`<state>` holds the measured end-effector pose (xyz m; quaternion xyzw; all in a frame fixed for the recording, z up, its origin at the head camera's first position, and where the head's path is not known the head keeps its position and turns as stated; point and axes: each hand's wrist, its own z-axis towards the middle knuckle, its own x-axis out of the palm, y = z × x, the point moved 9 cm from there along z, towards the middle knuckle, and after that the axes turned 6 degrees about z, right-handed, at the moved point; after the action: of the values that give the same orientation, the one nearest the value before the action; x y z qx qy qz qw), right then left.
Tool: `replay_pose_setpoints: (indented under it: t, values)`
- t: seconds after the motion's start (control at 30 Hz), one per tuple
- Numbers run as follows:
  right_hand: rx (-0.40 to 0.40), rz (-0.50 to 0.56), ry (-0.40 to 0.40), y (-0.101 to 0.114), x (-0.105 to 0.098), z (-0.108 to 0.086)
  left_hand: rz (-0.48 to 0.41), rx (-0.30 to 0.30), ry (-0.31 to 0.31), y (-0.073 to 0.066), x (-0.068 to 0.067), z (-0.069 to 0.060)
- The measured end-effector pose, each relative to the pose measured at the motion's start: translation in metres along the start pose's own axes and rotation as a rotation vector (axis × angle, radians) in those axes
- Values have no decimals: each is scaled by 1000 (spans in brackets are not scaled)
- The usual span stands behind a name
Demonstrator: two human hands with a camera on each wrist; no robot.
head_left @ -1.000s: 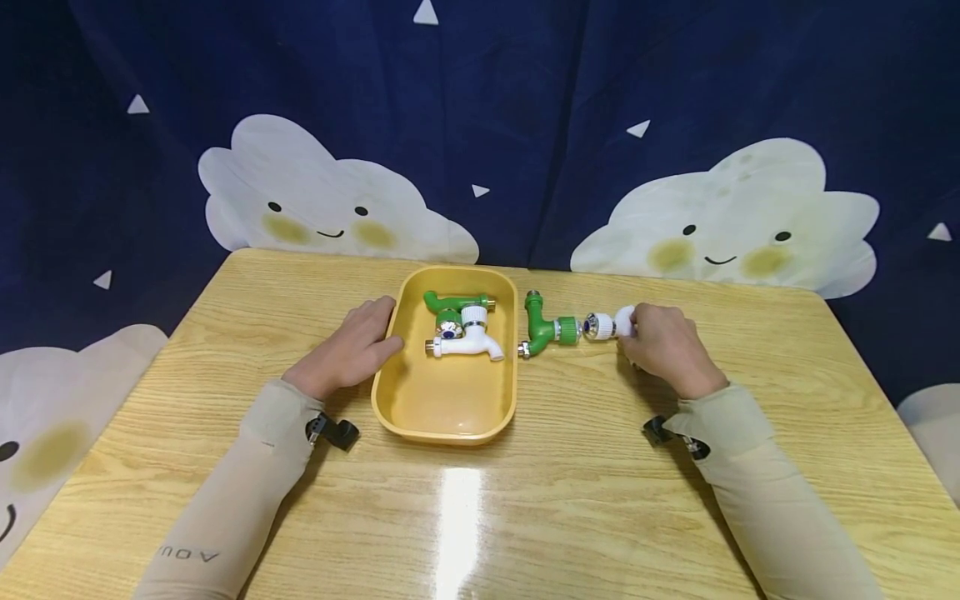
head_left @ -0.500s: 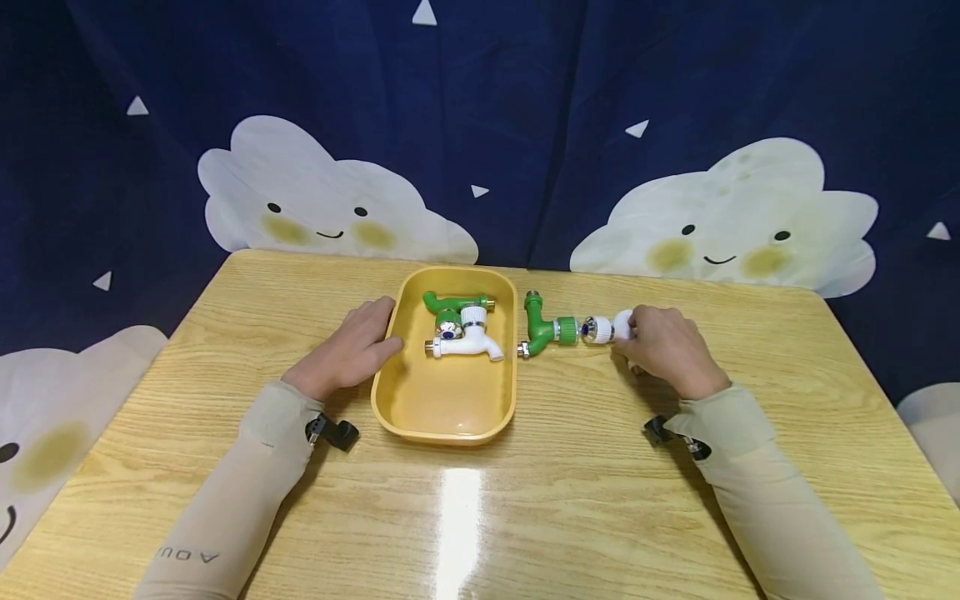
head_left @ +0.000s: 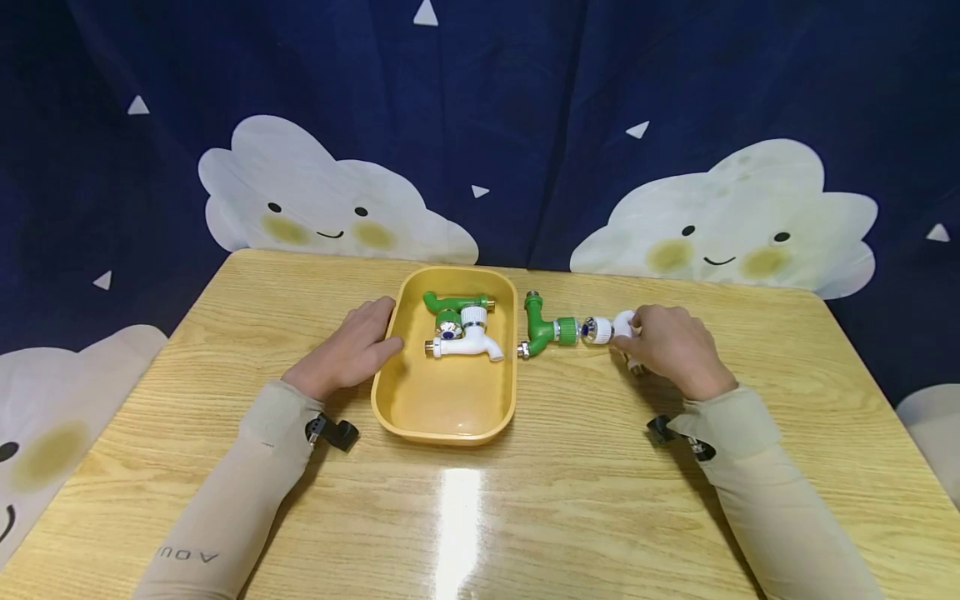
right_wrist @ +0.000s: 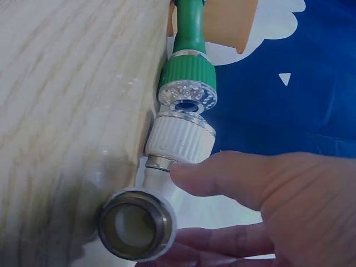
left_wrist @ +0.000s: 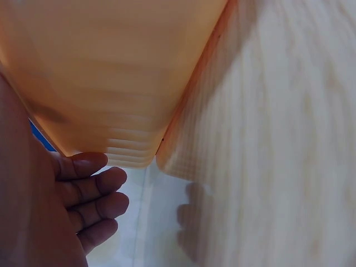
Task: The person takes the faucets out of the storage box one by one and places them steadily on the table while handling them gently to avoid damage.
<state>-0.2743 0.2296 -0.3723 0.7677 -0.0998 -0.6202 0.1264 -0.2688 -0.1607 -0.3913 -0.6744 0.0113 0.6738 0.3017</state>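
Observation:
My right hand [head_left: 678, 346] holds a white tap [head_left: 624, 325] lying on the table, its thumb against the neck in the right wrist view and its fingers partly hidden behind the tap's body. The white ribbed knob [right_wrist: 181, 136] meets the knob end of a green tap [head_left: 538, 325]. At the left side of a yellow tray [head_left: 446, 433], my left hand [head_left: 348, 346] rests with its thumb at the rim. Its other fingers [left_wrist: 105, 206] are loosely bent outside the wall. Inside the tray lie another green tap [head_left: 459, 302] and another white tap [head_left: 468, 343].
The wooden table [head_left: 585, 500] ends at a dark blue cloth [head_left: 525, 100] printed with white clouds. The green tap beside the tray lies close to its right wall.
The white tap has shifted slightly left toward the green tap's knob. My right hand has drawn back a little to the right, baring more of the tap. My left hand stays put.

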Motion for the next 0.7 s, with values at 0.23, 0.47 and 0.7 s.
replay_pose_setpoints:
  t: [0.23,0.47,0.7]
  values:
    - [-2,-6,-14,1,-4,-2,-2,-5,4,0,0,-1]
    - [-23,5,-43,12,-11,-10,0,-3,-2,-1,-1,-1]
    - [-81,22,-73,23,-15,-18,-5,2,1,-1,-1,-1]
